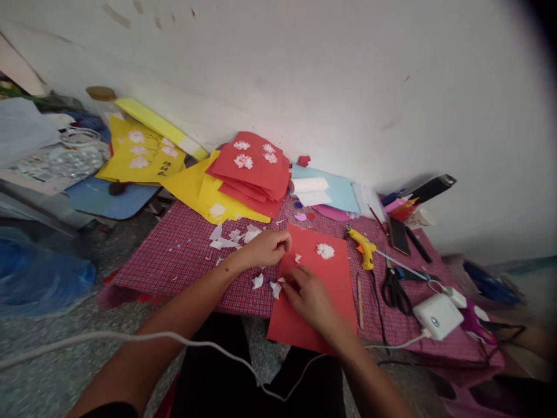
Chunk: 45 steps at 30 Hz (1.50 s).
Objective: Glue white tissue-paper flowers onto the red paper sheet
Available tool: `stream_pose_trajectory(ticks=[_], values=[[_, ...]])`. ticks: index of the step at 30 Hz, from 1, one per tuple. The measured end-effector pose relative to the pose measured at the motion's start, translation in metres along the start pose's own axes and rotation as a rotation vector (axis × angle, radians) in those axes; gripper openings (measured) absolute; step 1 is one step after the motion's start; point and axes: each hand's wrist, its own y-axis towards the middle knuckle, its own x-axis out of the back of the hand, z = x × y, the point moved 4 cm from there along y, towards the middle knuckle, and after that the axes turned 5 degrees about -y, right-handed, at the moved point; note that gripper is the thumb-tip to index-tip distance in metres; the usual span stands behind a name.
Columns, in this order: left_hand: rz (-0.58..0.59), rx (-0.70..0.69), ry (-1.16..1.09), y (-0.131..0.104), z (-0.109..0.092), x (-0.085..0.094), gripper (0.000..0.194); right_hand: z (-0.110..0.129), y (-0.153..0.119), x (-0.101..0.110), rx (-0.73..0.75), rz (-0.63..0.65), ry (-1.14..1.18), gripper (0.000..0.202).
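A red sheet of paper (335, 284) lies in front of me, with a white crumpled-paper flower (325, 251) on its upper part and a small white paper piece (297, 258) to the left of that. My left hand (270, 248) is closed at the sheet's left edge, fingers curled; whatever they pinch is hidden. Over the sheet, my right hand (311, 296) has its thumb and fingers together at a white paper scrap (275, 289) by the left edge. Another white scrap (258, 281) rests on the checked cloth.
Torn white paper (226, 239) lies left of my hands. Behind are red cards with flowers (252, 174) and yellow sheets (191, 188). To the right are a yellow glue gun (364, 247), scissors (395, 290) and a white power adapter (438, 316). A white cable (174, 335) crosses before my lap.
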Motion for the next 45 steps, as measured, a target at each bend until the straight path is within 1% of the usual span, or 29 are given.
stream_pose_trajectory(ticks=[4,6,8,11,13,17,20,24,30,35,39,42,45], values=[[0.012,-0.003,-0.007,0.0,-0.003,0.0,0.025,-0.004,0.0,0.0,-0.011,-0.014,0.012,0.013],[0.027,-0.006,0.005,0.0,-0.005,0.0,0.024,-0.012,-0.001,0.006,-0.022,-0.044,0.031,0.012],[0.057,-0.006,0.023,-0.001,-0.006,-0.001,0.023,-0.024,-0.001,0.016,-0.07,-0.083,0.016,0.011],[0.12,0.003,0.04,-0.001,-0.007,-0.005,0.021,-0.043,0.005,0.031,-0.15,-0.141,-0.114,0.013],[0.138,0.015,0.042,-0.002,-0.007,-0.006,0.021,-0.049,0.012,0.035,-0.155,-0.137,-0.22,0.013],[0.125,0.026,0.044,-0.002,-0.005,-0.006,0.02,-0.048,0.025,0.034,-0.129,-0.103,-0.361,0.015],[0.124,0.011,0.055,-0.002,-0.005,-0.006,0.02,-0.045,0.029,0.031,-0.105,-0.085,-0.402,0.017],[0.128,0.003,0.063,-0.002,-0.006,-0.006,0.02,-0.044,0.031,0.028,-0.119,-0.066,-0.438,0.018],[0.124,-0.006,0.061,-0.002,-0.005,-0.007,0.019,-0.046,0.033,0.026,-0.148,-0.029,-0.447,0.021],[0.134,0.006,0.063,-0.002,-0.005,-0.007,0.019,-0.047,0.031,0.031,-0.135,0.011,-0.402,0.02],[0.144,0.011,0.062,-0.002,-0.005,-0.007,0.02,-0.048,0.023,0.037,-0.142,-0.043,-0.337,0.015],[0.145,0.004,0.057,-0.002,-0.005,-0.006,0.02,-0.047,0.019,0.037,-0.118,-0.101,-0.259,0.02],[0.145,0.009,0.054,-0.002,-0.005,-0.006,0.019,-0.046,0.017,0.036,-0.086,-0.129,-0.206,0.022]])
